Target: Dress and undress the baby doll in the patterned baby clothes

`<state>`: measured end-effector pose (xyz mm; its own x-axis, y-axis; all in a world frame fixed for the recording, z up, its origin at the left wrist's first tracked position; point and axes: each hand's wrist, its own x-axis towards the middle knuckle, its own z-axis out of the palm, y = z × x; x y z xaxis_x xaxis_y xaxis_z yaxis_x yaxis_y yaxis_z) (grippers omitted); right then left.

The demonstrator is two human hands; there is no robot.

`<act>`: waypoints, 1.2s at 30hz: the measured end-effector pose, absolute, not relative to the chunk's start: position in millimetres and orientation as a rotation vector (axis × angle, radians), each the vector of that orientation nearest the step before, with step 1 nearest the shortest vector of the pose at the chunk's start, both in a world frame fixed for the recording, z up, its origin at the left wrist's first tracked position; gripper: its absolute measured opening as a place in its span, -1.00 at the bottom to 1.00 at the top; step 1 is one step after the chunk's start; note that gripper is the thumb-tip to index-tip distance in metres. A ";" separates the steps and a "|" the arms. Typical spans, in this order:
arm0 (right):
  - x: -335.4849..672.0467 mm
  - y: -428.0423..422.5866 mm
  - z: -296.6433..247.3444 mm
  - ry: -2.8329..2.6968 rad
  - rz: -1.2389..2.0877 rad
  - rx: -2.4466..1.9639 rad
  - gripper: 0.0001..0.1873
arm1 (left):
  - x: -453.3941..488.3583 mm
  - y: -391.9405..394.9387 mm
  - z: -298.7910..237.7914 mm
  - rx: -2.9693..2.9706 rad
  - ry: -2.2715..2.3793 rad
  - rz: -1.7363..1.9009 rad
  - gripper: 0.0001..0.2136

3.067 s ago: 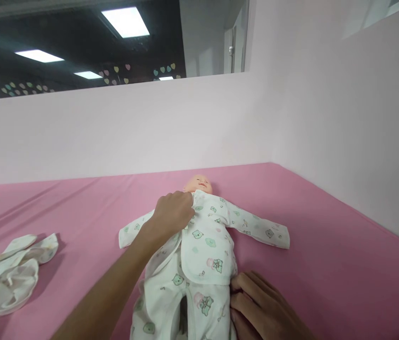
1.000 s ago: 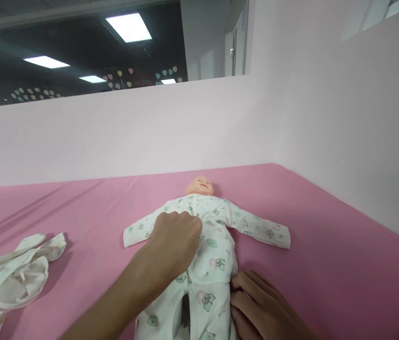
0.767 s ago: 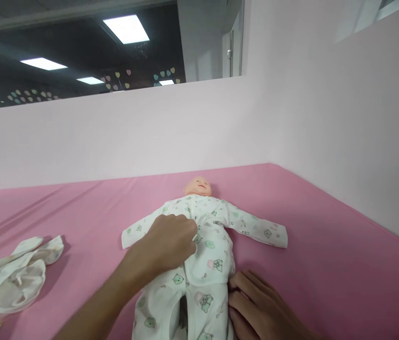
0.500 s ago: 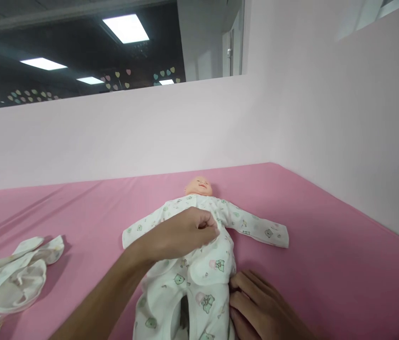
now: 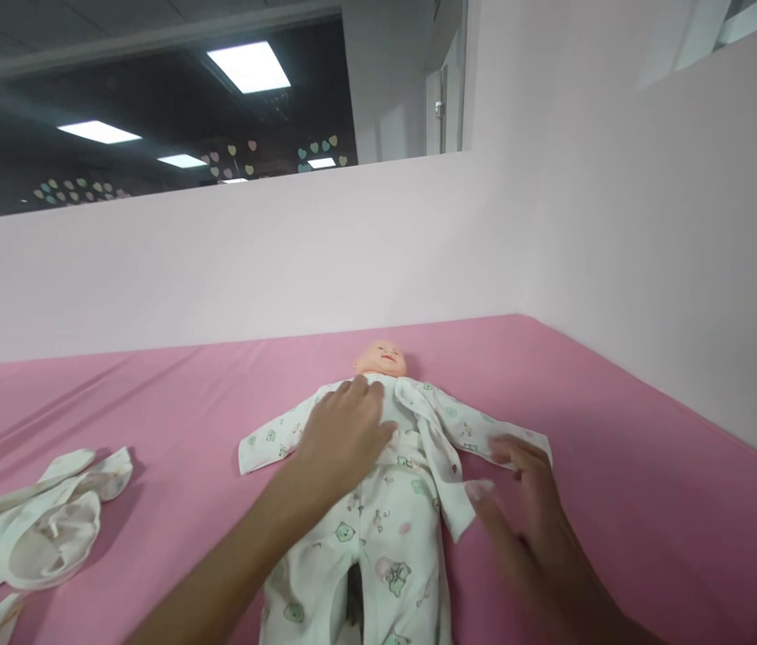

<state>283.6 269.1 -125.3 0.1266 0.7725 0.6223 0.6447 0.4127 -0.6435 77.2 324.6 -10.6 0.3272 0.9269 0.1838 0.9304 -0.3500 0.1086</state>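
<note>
A baby doll lies on its back with its head (image 5: 382,358) at the far end. It wears a white printed baby shirt (image 5: 486,428) and matching pants (image 5: 384,564). The shirt's right-hand front flap (image 5: 449,470) is folded back, its corner hanging beside the waist. My left hand (image 5: 348,439) rests on the doll's chest, fingers stretched toward the neck and thumb apart; its palm side is hidden. To the right, my right hand (image 5: 529,511) hovers by the flap and sleeve, thumb and fingers spread, slightly blurred, with nothing in it.
Another white printed baby garment (image 5: 48,528) lies crumpled at the left on the pink sheet (image 5: 183,403). White walls (image 5: 217,269) border the surface at the back and right. A window (image 5: 169,98) is set in the back wall.
The shirt's right front flap has been turned outward, baring the chest and pants' waist. My left hand has shifted left and its fingers extended. My right hand has left the doll's side, moving right and up.
</note>
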 end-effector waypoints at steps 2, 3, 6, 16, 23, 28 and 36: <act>284.8 281.3 -120.2 -1.549 0.281 -1.408 -0.51 | 67.1 333.3 -14.4 -2.404 -1.916 -0.189 -0.80; 285.2 286.6 -118.0 -1.551 0.373 -1.442 -0.49 | 63.6 336.8 -15.7 -2.365 -1.951 -0.123 -0.79; 287.3 297.5 -113.9 -1.556 0.752 -1.457 -0.49 | 57.1 343.6 -15.5 -2.333 -1.964 -0.007 -0.79; 290.5 295.7 -111.9 -1.701 1.037 -1.379 -0.66 | -58.0 383.0 -33.9 -1.989 -2.368 -0.169 -0.83; 282.5 318.1 -101.4 -1.597 0.689 -1.508 -0.65 | -86.0 394.6 -80.6 -2.072 -2.476 -0.468 -0.80; 259.5 341.8 -82.2 -1.768 0.582 -1.466 -0.66 | -52.7 392.0 -75.5 -2.255 -2.238 -0.845 -0.67; 319.2 366.3 -56.9 -1.562 0.521 -1.608 -0.66 | -55.8 404.8 -85.8 -2.107 -2.304 -0.651 -0.70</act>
